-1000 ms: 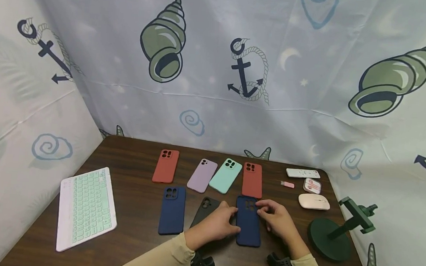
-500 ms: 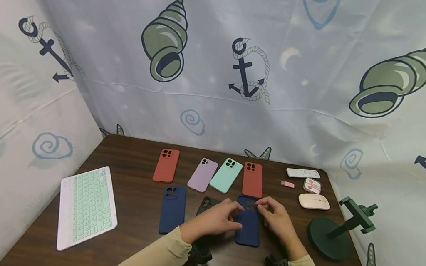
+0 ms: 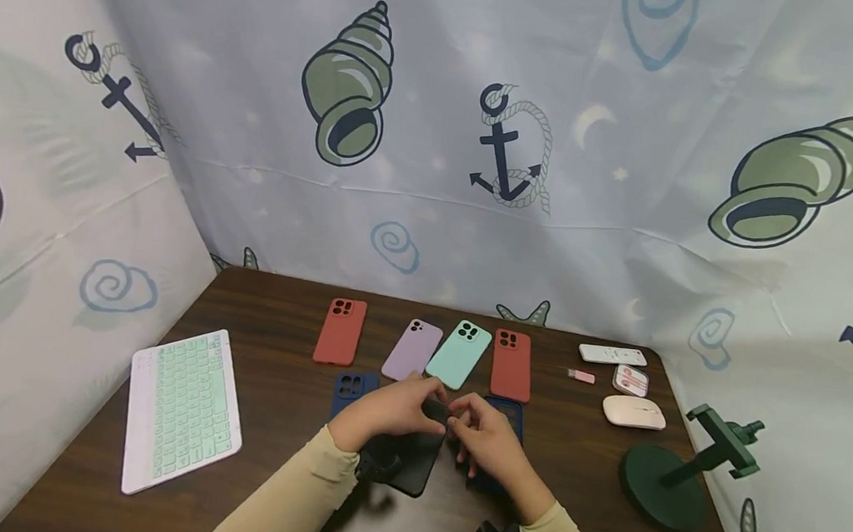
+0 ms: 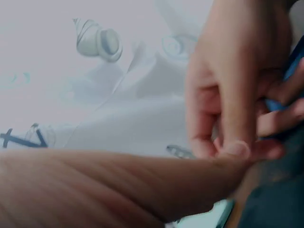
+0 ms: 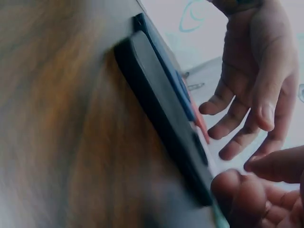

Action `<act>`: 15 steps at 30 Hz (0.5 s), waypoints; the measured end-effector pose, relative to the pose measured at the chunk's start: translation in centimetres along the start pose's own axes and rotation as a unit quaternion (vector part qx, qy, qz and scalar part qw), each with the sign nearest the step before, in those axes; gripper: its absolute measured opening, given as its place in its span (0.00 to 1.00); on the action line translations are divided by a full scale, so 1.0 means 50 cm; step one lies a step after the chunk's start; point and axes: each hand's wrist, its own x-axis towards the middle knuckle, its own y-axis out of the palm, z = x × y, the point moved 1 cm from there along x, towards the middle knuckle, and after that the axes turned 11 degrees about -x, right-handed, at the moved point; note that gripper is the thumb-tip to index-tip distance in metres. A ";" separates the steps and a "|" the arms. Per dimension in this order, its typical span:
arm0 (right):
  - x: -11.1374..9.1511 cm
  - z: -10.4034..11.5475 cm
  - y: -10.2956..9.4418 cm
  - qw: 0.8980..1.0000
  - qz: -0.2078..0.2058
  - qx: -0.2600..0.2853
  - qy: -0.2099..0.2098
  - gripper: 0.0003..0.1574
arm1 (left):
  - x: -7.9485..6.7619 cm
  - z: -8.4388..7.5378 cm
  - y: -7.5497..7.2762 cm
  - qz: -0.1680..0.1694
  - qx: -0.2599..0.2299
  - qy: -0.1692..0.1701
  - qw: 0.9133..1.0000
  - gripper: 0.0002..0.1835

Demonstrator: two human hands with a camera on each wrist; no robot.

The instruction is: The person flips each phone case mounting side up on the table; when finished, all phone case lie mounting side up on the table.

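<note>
A black phone case (image 3: 418, 464) lies on the table between the two hands; its long side shows in the right wrist view (image 5: 156, 95). My left hand (image 3: 394, 407) reaches over the case, thumb and fingers spread around its upper part. In the right wrist view, the left fingers (image 5: 232, 114) look apart from one another. My right hand (image 3: 493, 445) has its bent fingertips at the case's upper right corner, close to the left fingertips. The right hand partly covers a dark blue phone case (image 3: 514, 411). Another blue case (image 3: 353, 385) lies behind the left hand.
Red (image 3: 340, 331), lilac (image 3: 412, 350), mint (image 3: 459, 354) and second red (image 3: 512, 365) phone cases lie behind. A keyboard (image 3: 185, 410) sits left. At right are a mouse (image 3: 634, 413), small boxed item (image 3: 630, 381), pink USB stick (image 3: 581, 377), white remote (image 3: 612, 355) and green stand (image 3: 663, 485).
Both hands have left the right-hand blue case and moved left to the black case. The black case's lower end now shows below the hands. The head view has shifted slightly.
</note>
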 end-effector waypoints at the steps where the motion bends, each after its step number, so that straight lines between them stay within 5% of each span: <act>1: 0.003 -0.002 0.006 1.000 -0.001 0.008 -0.002 0.19 | 0.002 0.006 -0.005 -0.002 0.002 -0.011 1.000 0.27; 8: 0.005 -0.026 0.023 1.000 0.005 0.014 0.005 0.23 | 0.004 0.040 -0.013 -0.008 0.012 -0.084 0.996 0.29; 15: 0.011 -0.033 0.031 1.000 0.008 0.002 0.010 0.25 | 0.004 0.040 -0.007 -0.019 0.024 -0.103 0.994 0.32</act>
